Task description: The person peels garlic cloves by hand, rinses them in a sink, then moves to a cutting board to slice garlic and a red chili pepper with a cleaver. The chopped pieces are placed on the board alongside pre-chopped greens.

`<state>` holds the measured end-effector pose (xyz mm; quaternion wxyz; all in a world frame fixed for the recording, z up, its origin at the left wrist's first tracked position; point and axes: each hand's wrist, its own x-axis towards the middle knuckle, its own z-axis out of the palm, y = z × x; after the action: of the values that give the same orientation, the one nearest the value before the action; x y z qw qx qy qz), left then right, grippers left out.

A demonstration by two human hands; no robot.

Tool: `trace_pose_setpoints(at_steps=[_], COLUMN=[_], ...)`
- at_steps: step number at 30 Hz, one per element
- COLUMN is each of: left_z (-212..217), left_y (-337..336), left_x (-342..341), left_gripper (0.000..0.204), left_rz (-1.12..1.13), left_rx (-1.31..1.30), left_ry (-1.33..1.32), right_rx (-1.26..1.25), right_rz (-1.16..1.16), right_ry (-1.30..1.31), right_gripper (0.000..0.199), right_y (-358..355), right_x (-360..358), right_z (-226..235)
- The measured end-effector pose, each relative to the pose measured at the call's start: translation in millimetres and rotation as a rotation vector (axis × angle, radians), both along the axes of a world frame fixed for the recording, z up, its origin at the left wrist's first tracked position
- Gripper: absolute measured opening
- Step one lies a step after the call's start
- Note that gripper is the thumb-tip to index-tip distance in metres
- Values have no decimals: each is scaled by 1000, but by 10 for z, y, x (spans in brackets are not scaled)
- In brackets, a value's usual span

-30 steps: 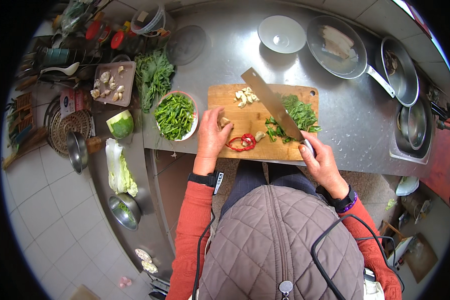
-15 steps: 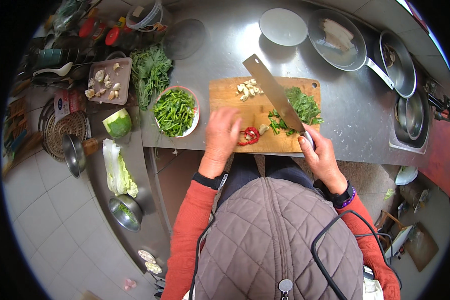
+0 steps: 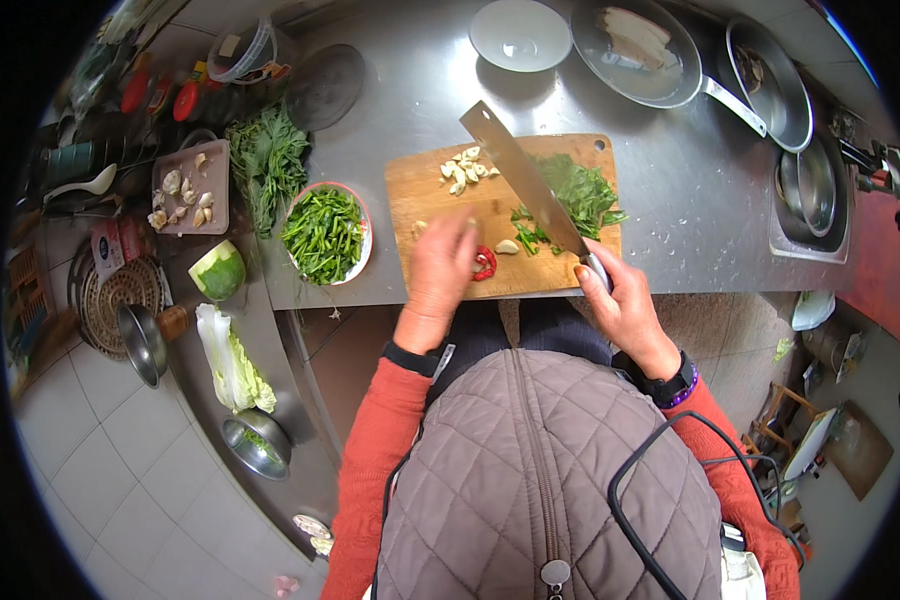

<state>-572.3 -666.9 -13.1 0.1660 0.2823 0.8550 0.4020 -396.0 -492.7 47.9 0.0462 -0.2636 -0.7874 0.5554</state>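
A wooden cutting board lies on the steel counter. My right hand grips the handle of a broad cleaver, whose blade slants across the board toward the far left. My left hand rests flat on the board's near edge, fingers on a red chili. A garlic piece lies beside the chili. Sliced garlic sits at the far side of the board. Chopped green leaves lie to the right of the blade.
A white bowl of chopped green stalks stands left of the board, leafy greens beyond it. A tray of garlic cloves, a cut cabbage, a white bowl and pans surround the work area.
My left hand slid right and forward along the board's near edge onto the red chili. The cleaver blade stays raised at a slant over the board.
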Motion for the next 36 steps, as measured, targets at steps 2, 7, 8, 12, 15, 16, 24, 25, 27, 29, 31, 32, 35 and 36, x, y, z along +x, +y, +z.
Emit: trace_pose_setpoints(at_steps=[2,7,8,12,15,16,24,25,27,29,31,32,35,36], left_z=[31,15,18,79,124,124,102,99,72,24,-16,-22,12,35], left_y=[-66,-37,-29,-57,-143,-165,-175,-140,-43,65,148,166,159,141], left_x=[-134,-301,-285,-110,99,138,169,188,230,263,285,292,263,233], left_gripper=[25,26,26,25,25,25,23,22,20,21,23,23,22,21], left_rz=[17,-51,-60,-131,-199,-217,-161,-178,-206,-253,-287,-289,-254,-214], left_rx=[-70,-108,-110,-73,-135,-153,-124,-118,-87,-106,-122,-128,-123,-104], left_ry=[-22,150,158,350,120,78,185,219,274,289,316,310,251,205], right_rx=[-30,-43,-43,-19,-39,-49,-51,-60,-79,-66,-54,-50,-50,-49], right_rz=[-7,-4,-1,8,11,16,47,47,50,49,39,34,26,22], right_ry=[-32,-26,-25,-29,-45,-53,-66,-78,-105,-88,-71,-61,-50,-51], right_gripper=[38,38,38,38,39,39,39,39,39,38,38,38,37,37], right_y=[13,22,25,44,62,67,86,90,94,96,98,100,110,117], right_x=[18,17,16,5,-3,-10,-61,-61,-59,-61,-61,-61,-53,-56], right_z=[-2,-27,-27,-12,6,8,-5,-4,-4,-12,-23,-30,-40,-44])
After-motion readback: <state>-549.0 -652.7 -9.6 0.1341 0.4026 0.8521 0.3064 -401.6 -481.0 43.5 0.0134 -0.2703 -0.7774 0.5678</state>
